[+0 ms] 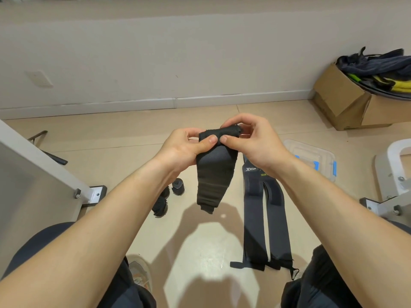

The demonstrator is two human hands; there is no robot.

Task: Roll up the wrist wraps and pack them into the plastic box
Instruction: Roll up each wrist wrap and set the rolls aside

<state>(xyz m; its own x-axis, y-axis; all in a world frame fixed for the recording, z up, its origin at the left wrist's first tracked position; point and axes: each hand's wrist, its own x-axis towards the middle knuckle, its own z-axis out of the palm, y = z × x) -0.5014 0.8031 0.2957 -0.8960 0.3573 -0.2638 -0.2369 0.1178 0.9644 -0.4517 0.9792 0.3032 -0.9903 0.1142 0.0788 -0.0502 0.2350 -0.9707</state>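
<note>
Beige tile floor (pixel 89 134), off-white wall (pixel 155 52) with baseboard (pixel 133 105). Blank plate (pixel 40 78) on wall at left. Cardboard box (pixel 338 96) of clothes (pixel 378 67) by wall at right. White panel (pixel 33 174) with metal bracket (pixel 97 193) at left edge.

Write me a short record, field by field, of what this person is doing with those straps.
activity: rolling up a black wrap from its top end
left hand: pinches the wrap's top
right hand: pinches the rolled end
wrap's tail: hangs free above the floor
done: rolled wraps on the floor, left side
waiting: flat wraps on the floor, right side
plastic box: beyond the flat wraps, contents unclear
</note>
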